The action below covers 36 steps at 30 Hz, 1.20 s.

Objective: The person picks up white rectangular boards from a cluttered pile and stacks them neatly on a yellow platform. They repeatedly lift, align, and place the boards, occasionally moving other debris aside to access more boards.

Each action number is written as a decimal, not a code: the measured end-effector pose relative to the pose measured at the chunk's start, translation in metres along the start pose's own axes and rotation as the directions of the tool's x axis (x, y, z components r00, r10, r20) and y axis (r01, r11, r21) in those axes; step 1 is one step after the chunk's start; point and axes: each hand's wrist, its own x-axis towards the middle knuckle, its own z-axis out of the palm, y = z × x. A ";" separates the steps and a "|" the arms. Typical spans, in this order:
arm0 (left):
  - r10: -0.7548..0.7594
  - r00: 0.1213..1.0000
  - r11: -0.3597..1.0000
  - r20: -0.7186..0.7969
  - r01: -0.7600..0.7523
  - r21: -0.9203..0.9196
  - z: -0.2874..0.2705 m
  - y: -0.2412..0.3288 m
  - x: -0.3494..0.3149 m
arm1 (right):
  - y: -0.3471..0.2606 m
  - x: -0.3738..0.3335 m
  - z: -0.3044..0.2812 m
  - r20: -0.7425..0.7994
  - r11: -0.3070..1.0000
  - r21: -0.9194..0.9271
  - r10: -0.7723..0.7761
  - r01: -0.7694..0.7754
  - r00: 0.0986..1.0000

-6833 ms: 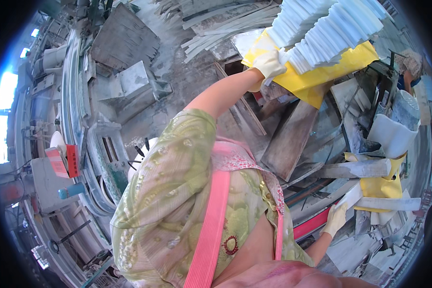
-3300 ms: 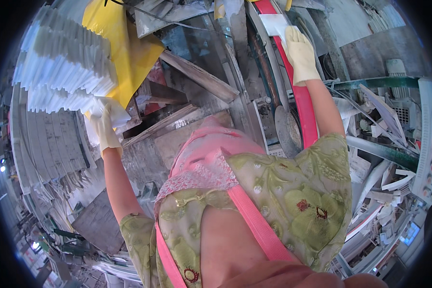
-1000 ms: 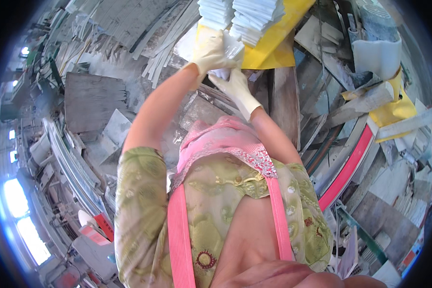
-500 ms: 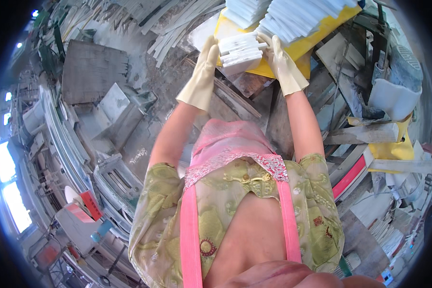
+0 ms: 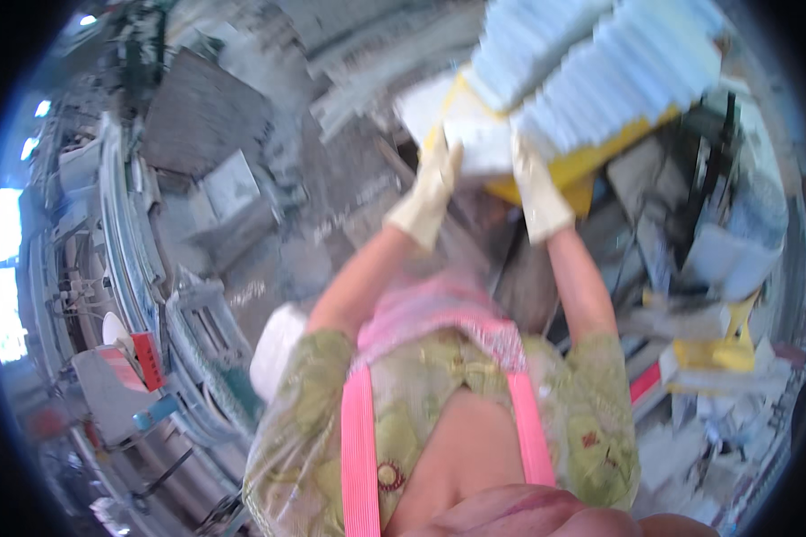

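Both my hands wear cream rubber gloves and reach forward. Between them is a small stack of white flat slabs (image 5: 482, 145), blurred by motion. My left hand (image 5: 428, 190) presses its left side, and my right hand (image 5: 537, 188) presses its right side; the fingertips are partly smeared. Just beyond, long rows of pale bluish-white slabs (image 5: 613, 85) stand packed side by side on a yellow sheet (image 5: 578, 170). The stack I hold is at the near edge of these rows.
A brown square board (image 5: 201, 109) leans at the far left, near a pale angled panel (image 5: 233, 185). Metal rails (image 5: 127, 242) run along the left. On the right are a whitish tub (image 5: 730, 259) and scrap boards. A white rounded object (image 5: 279, 349) shows beside my left elbow.
My view has shifted, so the scene sits lower and further right. The stack remains between my gloves, now against the near end of the slab rows. The white object by my left elbow has come into view.
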 end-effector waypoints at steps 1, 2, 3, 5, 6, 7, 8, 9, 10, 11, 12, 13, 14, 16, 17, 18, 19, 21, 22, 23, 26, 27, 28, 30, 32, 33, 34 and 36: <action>-0.023 1.000 0.998 -0.010 0.022 -0.058 0.002 -0.002 0.004 | -0.018 0.001 -0.003 -0.002 0.979 -0.077 -0.192 0.191 0.981; 0.000 0.999 1.000 -0.036 0.000 0.016 0.002 -0.004 0.004 | -0.036 0.003 -0.006 0.026 0.937 -0.223 -0.270 0.268 0.963; 0.036 0.999 0.999 -0.014 -0.036 -0.013 0.002 -0.007 0.005 | -0.055 0.001 -0.013 0.127 0.798 -0.445 -0.393 0.407 0.911; -0.024 1.000 0.997 0.007 0.024 0.076 0.001 -0.010 0.007 | -0.087 0.009 -0.016 0.330 0.494 -0.684 -0.448 0.538 0.831; -0.057 0.998 0.995 -0.001 0.057 0.088 -0.001 -0.010 0.007 | -0.098 0.017 -0.014 0.416 0.464 -0.714 -0.322 0.525 0.851; -0.045 0.999 0.992 0.002 0.045 0.119 -0.001 -0.010 0.008 | -0.106 0.027 -0.011 0.491 0.423 -0.726 -0.234 0.543 0.839; -0.034 0.999 0.988 0.004 0.033 0.149 -0.002 -0.009 0.007 | -0.109 0.036 -0.010 0.560 0.383 -0.738 -0.114 0.556 0.821; -0.006 1.000 0.986 0.000 0.005 0.169 -0.002 -0.007 0.007 | -0.110 0.043 -0.006 0.611 0.327 -0.713 -0.144 0.620 0.778; 0.021 1.000 0.985 -0.001 -0.021 0.170 -0.002 -0.006 0.006 | -0.108 0.051 -0.005 0.622 0.394 -0.667 -0.172 0.632 0.764; 0.058 0.998 0.986 -0.006 -0.057 0.160 -0.001 -0.003 0.005 | -0.104 0.056 -0.004 0.648 0.469 -0.626 -0.133 0.623 0.750; 0.076 0.997 0.986 0.004 -0.076 0.147 -0.001 -0.001 0.004 | -0.099 0.060 -0.004 0.670 0.536 -0.609 -0.044 0.584 0.741; -0.022 1.000 0.977 0.001 0.022 0.214 0.000 0.002 0.003 | -0.095 0.060 -0.003 0.666 0.511 -0.600 -0.107 0.615 0.738; -0.055 0.999 0.976 -0.002 0.054 0.210 0.001 0.006 0.003 | -0.092 0.062 -0.004 0.662 0.508 -0.595 -0.128 0.622 0.738; -0.197 0.980 0.959 0.034 0.185 0.214 -0.002 0.014 0.000 | -0.092 0.060 -0.003 0.672 0.519 -0.601 -0.083 0.608 0.736; -0.151 0.988 0.963 0.030 0.141 0.229 -0.005 0.018 0.000 | -0.094 0.059 -0.004 0.657 0.509 -0.533 -0.255 0.676 0.710; -0.115 0.989 0.980 0.089 0.099 0.173 -0.013 0.021 0.001 | -0.099 0.058 -0.001 0.648 0.493 -0.584 -0.196 0.645 0.736; -0.083 0.988 0.990 0.129 0.067 0.125 -0.023 0.024 0.002 | -0.104 0.058 -0.001 0.654 0.471 -0.608 -0.160 0.639 0.739; -0.114 0.971 0.991 0.212 0.095 0.096 -0.056 0.028 0.000 | -0.117 0.057 0.005 0.665 0.471 -0.671 0.040 0.573 0.746; -0.252 0.931 0.967 0.264 0.248 0.049 -0.078 0.029 -0.002 | -0.122 0.056 0.010 0.610 0.445 -0.747 0.164 0.494 0.775; -0.111 0.967 0.993 0.231 0.114 -0.002 -0.107 0.028 -0.006 | -0.126 0.054 0.012 0.583 0.448 -0.768 0.196 0.457 0.789; -0.230 0.958 0.965 0.171 0.247 -0.089 -0.224 0.016 -0.036 | -0.132 0.045 0.024 0.523 0.490 -0.778 0.157 0.393 0.838; -0.392 0.915 0.908 0.095 0.401 -0.116 -0.261 0.012 -0.053 | -0.134 0.043 0.028 0.497 0.478 -0.795 0.161 0.373 0.852; -0.474 0.880 0.869 0.009 0.470 -0.159 -0.297 0.007 -0.069 | -0.136 0.042 0.032 0.434 0.455 -0.833 0.188 0.314 0.881; -0.660 0.735 0.751 -0.153 0.646 -0.136 -0.357 -0.007 -0.098 | -0.143 0.043 0.043 0.439 0.429 -0.845 0.219 0.318 0.871; -0.775 0.590 0.622 -0.228 0.775 -0.111 -0.406 -0.022 -0.114 | -0.156 0.049 0.055 0.400 0.407 -0.874 0.290 0.267 0.869; -0.783 0.566 0.605 -0.258 0.790 -0.104 -0.426 -0.031 -0.113 | -0.164 0.054 0.061 0.382 0.398 -0.884 0.311 0.246 0.870; -0.771 0.567 0.612 -0.290 0.786 -0.092 -0.442 -0.041 -0.107 | -0.171 0.060 0.068 0.364 0.390 -0.893 0.326 0.227 0.872; -0.747 0.587 0.636 -0.312 0.767 -0.083 -0.464 -0.059 -0.080 | -0.182 0.076 0.083 0.336 0.384 -0.896 0.259 0.223 0.906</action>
